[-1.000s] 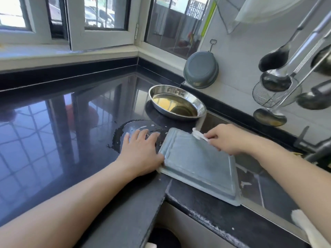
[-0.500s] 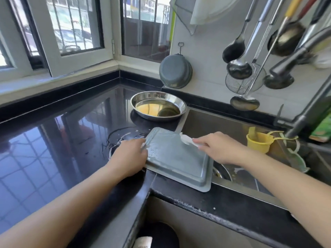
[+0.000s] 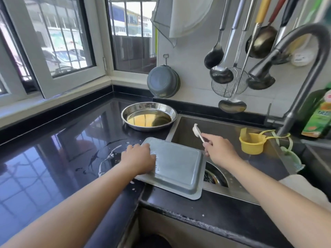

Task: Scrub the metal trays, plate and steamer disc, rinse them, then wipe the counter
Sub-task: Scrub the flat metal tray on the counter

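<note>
An upturned rectangular metal tray (image 3: 179, 167) lies half on the black counter (image 3: 53, 158), half over the sink's (image 3: 223, 129) left edge. My left hand (image 3: 138, 159) grips the tray's left rim, fingers curled over it. My right hand (image 3: 219, 149) is lifted above the sink and pinches a small white brush (image 3: 197, 131) by its handle, head pointing up and away. Behind the tray a round metal plate (image 3: 148, 116) stands on the counter with yellowish liquid in it.
Soapy water is smeared on the counter left of the tray. A yellow cup (image 3: 252, 143) hangs in the sink. The curved tap (image 3: 295, 68) rises at right. Ladles and a skimmer (image 3: 231, 76) hang on the wall, a grey pan (image 3: 163, 81) beside them. A white cloth (image 3: 304, 190) lies at right.
My right hand has lifted the brush off the tray and moved it right, over the sink. My left hand now curls over the tray's left rim. The camera has tilted up and right.
</note>
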